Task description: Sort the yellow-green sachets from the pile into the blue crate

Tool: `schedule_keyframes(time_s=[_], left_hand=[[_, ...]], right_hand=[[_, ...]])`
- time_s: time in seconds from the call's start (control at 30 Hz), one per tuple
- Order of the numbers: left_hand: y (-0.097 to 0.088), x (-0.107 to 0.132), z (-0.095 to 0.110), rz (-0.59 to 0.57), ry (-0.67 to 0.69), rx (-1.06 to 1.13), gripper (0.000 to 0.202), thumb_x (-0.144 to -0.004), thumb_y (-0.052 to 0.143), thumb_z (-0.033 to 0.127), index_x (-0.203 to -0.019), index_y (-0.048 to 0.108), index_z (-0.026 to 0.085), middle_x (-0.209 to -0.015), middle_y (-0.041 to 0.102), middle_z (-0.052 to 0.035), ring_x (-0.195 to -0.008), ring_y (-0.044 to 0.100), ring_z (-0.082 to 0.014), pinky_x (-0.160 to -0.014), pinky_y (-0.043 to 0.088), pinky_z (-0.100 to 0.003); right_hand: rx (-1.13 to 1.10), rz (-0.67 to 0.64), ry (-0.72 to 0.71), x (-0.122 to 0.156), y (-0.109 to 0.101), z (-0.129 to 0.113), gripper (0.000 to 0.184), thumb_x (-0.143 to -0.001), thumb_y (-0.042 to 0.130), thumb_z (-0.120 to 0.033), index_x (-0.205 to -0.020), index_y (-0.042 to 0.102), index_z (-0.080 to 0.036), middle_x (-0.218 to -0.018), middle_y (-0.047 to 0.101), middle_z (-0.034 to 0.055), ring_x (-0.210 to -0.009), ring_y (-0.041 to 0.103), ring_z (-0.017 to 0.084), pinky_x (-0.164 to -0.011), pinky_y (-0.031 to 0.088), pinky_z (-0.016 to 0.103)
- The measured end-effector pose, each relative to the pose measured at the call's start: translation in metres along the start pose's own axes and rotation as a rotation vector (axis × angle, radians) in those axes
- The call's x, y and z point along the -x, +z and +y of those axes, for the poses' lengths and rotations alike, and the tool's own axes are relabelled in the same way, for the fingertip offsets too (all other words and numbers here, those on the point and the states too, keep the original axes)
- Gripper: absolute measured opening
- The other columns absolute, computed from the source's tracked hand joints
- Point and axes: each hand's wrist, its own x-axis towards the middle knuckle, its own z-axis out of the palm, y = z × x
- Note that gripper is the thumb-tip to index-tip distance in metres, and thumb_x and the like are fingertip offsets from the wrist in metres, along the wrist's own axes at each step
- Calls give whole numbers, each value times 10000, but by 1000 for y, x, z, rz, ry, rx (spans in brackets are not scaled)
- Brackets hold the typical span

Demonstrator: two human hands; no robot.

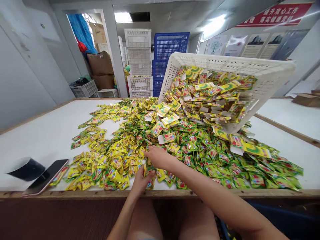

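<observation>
A wide heap of small yellow-green sachets (190, 146) covers the white table (45, 133). A white plastic crate (250, 71) lies tipped on the heap, with several sachets spilling from its mouth. My left hand (141, 181) is near the table's front edge, fingers closed round a small stack of sachets (149, 173). My right hand (156, 156) reaches across just beyond it, fingers curled down onto loose sachets in the heap.
A phone (46, 176) and a roll of black tape (26, 169) lie at the front left. Stacked white crates (138, 53) and blue crates (170, 45) stand behind the table. A second table (292, 115) with a cardboard box (306, 99) is at right.
</observation>
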Motion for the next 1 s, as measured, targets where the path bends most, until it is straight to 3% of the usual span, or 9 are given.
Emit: schedule_keyframes(time_s=[0.07,0.17,0.27,0.37,0.53,0.73,1.0], left_hand=[[-1,0,0,7,-4,-24,313,-706,633,338,-942,566,144,-854,680,-62,-816,610,-217,-731,466,-309],[-3,-1,-1,14,-23,7,326,-706,623,360,-942,555,146,-803,677,-56,-802,610,-221,-698,467,-304],[-6,-3,-5,58,-13,43,328,-668,649,370,-892,552,150,-744,656,-27,-723,598,-195,-652,462,-279],[-7,-3,-9,102,2,43,301,-648,663,364,-825,546,150,-703,620,-5,-688,572,-172,-638,453,-262],[-6,0,-7,45,-8,78,298,-689,641,360,-876,531,156,-770,628,-17,-723,577,-171,-687,460,-281],[-3,1,1,7,-4,55,334,-698,640,343,-953,541,153,-876,653,-48,-790,586,-191,-718,460,-294],[-4,2,4,18,19,21,341,-706,635,350,-974,552,157,-893,656,-45,-857,586,-205,-750,453,-292]], right_hand=[[-66,31,-54,-4,5,-1,241,-697,516,-31,-907,559,-142,-876,559,98,-859,518,213,-715,401,287],[-242,192,-87,-6,20,-4,330,-680,523,11,-974,506,-139,-944,545,80,-917,483,188,-777,396,273],[-377,347,-85,-3,40,-7,324,-722,535,-20,-1020,479,-134,-1000,531,88,-962,460,188,-827,391,289],[-429,414,-124,3,52,-9,314,-767,544,-81,-1066,472,-143,-1025,537,90,-998,453,200,-883,370,326],[-369,392,-89,15,46,0,407,-767,577,-136,-1148,436,-159,-1088,502,101,-1032,442,215,-879,370,350],[-156,313,-21,17,40,6,171,-775,581,-167,-930,513,-144,-882,555,73,-851,489,200,-742,366,303],[-189,361,-16,11,41,5,139,-777,603,-209,-880,532,-151,-783,591,47,-766,507,176,-714,341,280]])
